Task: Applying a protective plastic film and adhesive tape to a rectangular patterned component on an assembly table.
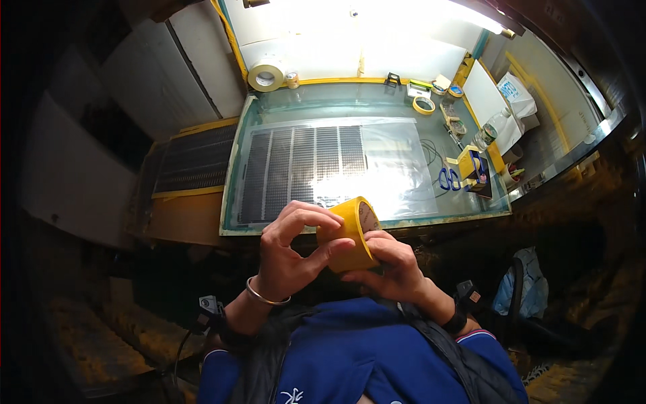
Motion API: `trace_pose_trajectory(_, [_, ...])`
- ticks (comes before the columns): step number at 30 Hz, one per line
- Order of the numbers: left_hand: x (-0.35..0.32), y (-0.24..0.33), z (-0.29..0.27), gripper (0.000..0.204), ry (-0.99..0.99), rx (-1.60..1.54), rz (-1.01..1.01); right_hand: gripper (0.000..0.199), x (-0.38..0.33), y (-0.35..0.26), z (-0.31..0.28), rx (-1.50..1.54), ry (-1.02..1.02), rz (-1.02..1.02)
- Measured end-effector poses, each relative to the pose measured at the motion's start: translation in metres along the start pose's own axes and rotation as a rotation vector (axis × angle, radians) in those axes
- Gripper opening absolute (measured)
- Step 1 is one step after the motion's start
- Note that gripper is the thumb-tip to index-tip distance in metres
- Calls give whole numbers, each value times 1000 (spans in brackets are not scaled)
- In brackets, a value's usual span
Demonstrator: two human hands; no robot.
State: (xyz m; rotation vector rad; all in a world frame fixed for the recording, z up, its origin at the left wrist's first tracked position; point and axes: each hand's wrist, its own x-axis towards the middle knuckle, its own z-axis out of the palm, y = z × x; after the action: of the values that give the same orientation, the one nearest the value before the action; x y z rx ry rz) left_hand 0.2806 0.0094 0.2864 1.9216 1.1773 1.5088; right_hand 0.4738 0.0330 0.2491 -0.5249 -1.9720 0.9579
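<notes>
A wide roll of yellow tape [356, 230] is held up in front of my chest, tilted, its cardboard core facing up and right. My right hand [398, 268] grips the roll from the right, fingers by the core opening and thumb under the lower edge. On the roll's left side, my left hand [286, 246] has its thumb and fingertips pressed against the yellow surface. Whether a loose tape end is between those fingertips cannot be made out. Beyond my hands, a dark gridded sheet [303, 165] lies under clear film [397, 145] on the glass-topped table [336, 104].
At the table's right are blue-handled scissors [449, 179], a yellow box-like holder [468, 163], a plastic bottle [490, 129] and a small tape roll [423, 105]. A large tape roll [266, 76] stands at the back left. Dark gridded panels [195, 158] lie left of the table.
</notes>
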Motion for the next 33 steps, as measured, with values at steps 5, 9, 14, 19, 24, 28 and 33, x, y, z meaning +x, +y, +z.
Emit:
trace_pose_trajectory(5, [-1, 5, -2, 16, -6, -54, 98, 33, 3, -8, 3, -140, 13, -141])
trace_pose_trajectory(9, [-2, 7, -8, 18, -63, -26, 115, 34, 5, -12, 5, -165, 17, -138])
trace_pose_trajectory(14, [-4, 5, -9, 17, -50, -17, 155, 31, 5, -12, 5, -141, -34, -135])
trace_pose_trajectory(19, [-5, 8, -7, 13, -22, 25, 157, 30, 4, -11, 6, -139, -23, -156])
trace_pose_trajectory(24, [-7, 7, -8, 15, -52, 26, 131, 30, 1, -6, 8, -122, -29, -156])
trace_pose_trajectory(28, [-13, 0, -6, 19, -83, -51, 68, 30, -1, -5, 10, -100, -25, -149])
trace_pose_trajectory(33, [-13, 1, -1, 19, 42, -125, 35, 31, 0, -6, 9, -89, -18, -153])
